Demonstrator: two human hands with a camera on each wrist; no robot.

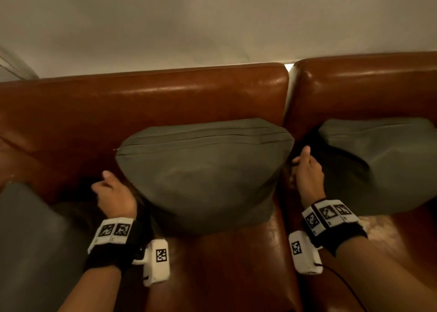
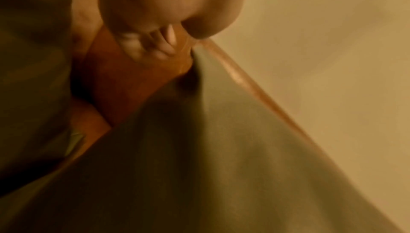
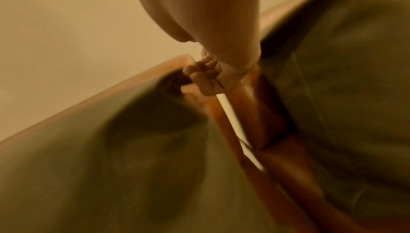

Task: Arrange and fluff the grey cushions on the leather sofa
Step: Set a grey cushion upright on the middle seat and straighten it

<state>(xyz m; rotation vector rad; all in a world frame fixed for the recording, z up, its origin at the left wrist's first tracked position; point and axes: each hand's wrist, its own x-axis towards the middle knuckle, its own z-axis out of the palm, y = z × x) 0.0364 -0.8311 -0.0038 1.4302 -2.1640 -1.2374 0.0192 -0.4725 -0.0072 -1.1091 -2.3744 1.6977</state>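
Note:
A grey cushion [image 1: 203,174] stands upright against the back of the brown leather sofa [image 1: 153,103], zip seam on top. My left hand [image 1: 111,188] is at the cushion's lower left side, fingers curled into the palm and thumb raised. In the left wrist view the curled fingers [image 2: 150,44] lie beside the cushion's edge [image 2: 221,114] with no fabric in them. My right hand [image 1: 305,169] is a loose fist at the cushion's right edge. Its knuckles [image 3: 199,77] sit against a dent in the cushion [image 3: 133,140].
A second grey cushion [image 1: 383,165] leans on the right sofa section, just right of my right hand. A darker grey cushion [image 1: 30,240] lies at the lower left. A narrow gap [image 1: 287,94] splits the two sofa backs. A pale wall [image 1: 212,23] rises behind.

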